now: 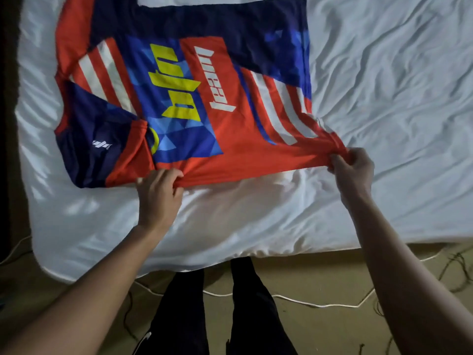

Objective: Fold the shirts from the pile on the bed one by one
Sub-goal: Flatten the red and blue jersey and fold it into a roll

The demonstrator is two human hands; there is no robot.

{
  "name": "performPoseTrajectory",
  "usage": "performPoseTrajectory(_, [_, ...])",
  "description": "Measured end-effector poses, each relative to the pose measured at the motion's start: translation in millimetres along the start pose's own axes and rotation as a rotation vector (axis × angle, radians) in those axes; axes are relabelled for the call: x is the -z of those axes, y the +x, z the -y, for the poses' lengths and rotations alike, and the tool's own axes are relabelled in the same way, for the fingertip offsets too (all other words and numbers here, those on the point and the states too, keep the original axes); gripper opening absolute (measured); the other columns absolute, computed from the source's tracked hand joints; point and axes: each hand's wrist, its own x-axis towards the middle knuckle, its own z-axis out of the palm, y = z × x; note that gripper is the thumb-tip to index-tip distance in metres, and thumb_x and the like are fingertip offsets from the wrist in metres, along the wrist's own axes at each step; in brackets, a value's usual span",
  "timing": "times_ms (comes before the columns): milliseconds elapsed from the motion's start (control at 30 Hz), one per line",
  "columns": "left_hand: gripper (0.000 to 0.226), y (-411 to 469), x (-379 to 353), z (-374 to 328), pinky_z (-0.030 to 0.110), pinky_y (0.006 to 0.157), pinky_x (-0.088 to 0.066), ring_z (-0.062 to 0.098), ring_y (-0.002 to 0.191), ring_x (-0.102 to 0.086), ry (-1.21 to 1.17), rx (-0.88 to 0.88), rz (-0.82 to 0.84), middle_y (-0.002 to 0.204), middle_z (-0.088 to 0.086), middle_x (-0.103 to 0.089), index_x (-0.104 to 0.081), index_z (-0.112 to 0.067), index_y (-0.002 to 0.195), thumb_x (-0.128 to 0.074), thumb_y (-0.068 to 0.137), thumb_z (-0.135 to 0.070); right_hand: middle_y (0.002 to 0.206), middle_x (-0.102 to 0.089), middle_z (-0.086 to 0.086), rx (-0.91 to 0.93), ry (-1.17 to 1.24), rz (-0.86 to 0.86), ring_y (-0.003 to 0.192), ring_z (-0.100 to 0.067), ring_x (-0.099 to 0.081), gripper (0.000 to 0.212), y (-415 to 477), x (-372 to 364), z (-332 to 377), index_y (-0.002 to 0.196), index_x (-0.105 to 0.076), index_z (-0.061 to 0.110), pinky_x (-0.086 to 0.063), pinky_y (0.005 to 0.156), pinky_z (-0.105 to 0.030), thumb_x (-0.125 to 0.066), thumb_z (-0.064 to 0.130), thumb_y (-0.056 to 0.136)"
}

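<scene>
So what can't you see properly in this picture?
Shirt: its far end is cut off by the top edge of the head view.
Pile: nowhere in the frame.
Left hand and right hand: fingertips partly hidden in the bunched hem they grip.
Logo on the sleeve: too small and blurred to read.
Bed: cut off by the top and right edges.

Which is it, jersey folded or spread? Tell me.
Spread: the jersey lies open, print up, on the white sheet. The left hand and right hand pinch its near edge.
</scene>
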Motion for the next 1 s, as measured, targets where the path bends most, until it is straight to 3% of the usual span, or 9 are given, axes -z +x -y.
performPoseTrajectory(100, [0.021, -21.2, -10.5, -1.5, 0.046, 0.079, -0.033, 0.033, 0.09, -0.059, 0.123, 0.0, 0.1, 0.089, 0.002, -0.065, -0.069, -0.022, 0.094, -0.072, 0.079, -0.007, 0.08, -0.074, -0.001, 0.005, -0.216, 0.048, 0.082, -0.026, -0.072, 0.023, -8.9, 16.0, -21.1, 0.094, -0.067, 0.019, -0.057, 0.079, -0.04, -0.069, 0.031, 0.074])
performPoseTrajectory(200, [0.019, -33.4, -18.3, -3.4, 0.047, 0.078, -0.035, 0.034, 0.086, -0.06, 0.181, 0.043, 0.232, 0.085, 0.004, -0.063, -0.069, -0.02, 0.087, -0.078, 0.078, -0.006, 0.096, -0.073, -0.006, -0.064, -0.336, 0.167, 0.096, -0.027, -0.069, 0.033, -23.5, 23.5, -43.3, 0.112, -0.066, 0.015, -0.047, 0.082, -0.031, -0.077, 0.024, 0.083])
performPoseTrajectory(333, [0.033, -25.8, -19.1, -25.4, 0.05, 0.084, -0.036, 0.036, 0.096, -0.059, 0.22, 0.073, 0.252, 0.097, 0.008, -0.062, -0.068, -0.018, 0.105, -0.079, 0.075, -0.01, 0.103, -0.068, -0.004, -0.091, -0.295, 0.219, 0.095, -0.019, -0.061, 0.055, -27.6, 18.4, -38.4, 0.133, -0.056, 0.013, -0.044, 0.084, -0.03, -0.077, 0.032, 0.086])
performPoseTrajectory(400, [0.042, -18.4, -22.8, -38.5, 0.052, 0.085, -0.039, 0.037, 0.099, -0.059, 0.198, 0.013, 0.26, 0.103, 0.01, -0.061, -0.066, -0.016, 0.115, -0.078, 0.075, -0.011, 0.108, -0.073, -0.005, -0.111, -0.265, 0.223, 0.102, -0.021, -0.066, 0.056, -22.1, 9.5, -34.3, 0.132, -0.057, 0.014, -0.051, 0.094, -0.038, -0.074, 0.043, 0.087])
performPoseTrajectory(467, [0.036, -11.4, -29.3, -46.6, 0.05, 0.08, -0.046, 0.037, 0.094, -0.061, 0.143, -0.062, 0.308, 0.1, 0.01, -0.062, -0.067, -0.014, 0.112, -0.074, 0.078, -0.004, 0.11, -0.075, -0.009, -0.074, -0.322, 0.235, 0.108, -0.027, -0.068, 0.045, -15.9, 2.4, -31.5, 0.127, -0.065, 0.013, -0.051, 0.098, -0.039, -0.07, 0.039, 0.091])
performPoseTrajectory(633, [0.026, -5.7, -37.2, -49.0, 0.043, 0.067, -0.051, 0.037, 0.082, -0.061, -0.046, -0.02, 0.306, 0.093, 0.012, -0.063, -0.071, -0.007, 0.099, -0.06, 0.083, 0.01, 0.105, -0.075, -0.014, 0.037, -0.385, 0.158, 0.105, -0.034, -0.067, 0.025, -5.2, 8.0, -37.3, 0.113, -0.072, 0.009, -0.044, 0.086, -0.031, -0.063, 0.017, 0.091])
performPoseTrajectory(733, [0.028, -18.1, -36.9, -47.6, 0.046, 0.072, -0.055, 0.036, 0.085, -0.062, -0.05, -0.054, 0.315, 0.093, 0.012, -0.064, -0.072, -0.007, 0.102, -0.062, 0.082, 0.011, 0.102, -0.073, -0.012, 0.118, -0.413, 0.143, 0.1, -0.035, -0.066, 0.021, -8.7, 12.6, -48.9, 0.111, -0.066, 0.011, -0.046, 0.084, -0.036, -0.066, 0.017, 0.09])
performPoseTrajectory(833, [0.034, -28.8, -35.5, -44.9, 0.047, 0.083, -0.055, 0.036, 0.092, -0.062, -0.077, -0.061, 0.343, 0.099, 0.012, -0.065, -0.073, -0.006, 0.11, -0.063, 0.081, 0.01, 0.115, -0.062, -0.016, 0.278, -0.495, 0.132, 0.11, -0.037, -0.054, 0.031, -17.5, 5.6, -47.3, 0.117, -0.061, 0.013, -0.043, 0.096, -0.045, -0.064, 0.013, 0.086])
performPoseTrajectory(1000, [0.033, -18.4, -20.4, -38.9, 0.045, 0.087, -0.053, 0.031, 0.098, -0.062, -0.179, 0.002, 0.216, 0.103, 0.008, -0.066, -0.073, -0.011, 0.111, -0.067, 0.082, 0.004, 0.115, -0.058, -0.015, 0.536, -0.517, 0.163, 0.108, -0.038, -0.05, 0.035, -48.8, -30.7, -14.5, 0.116, -0.065, 0.014, -0.042, 0.097, -0.045, -0.062, 0.007, 0.081])
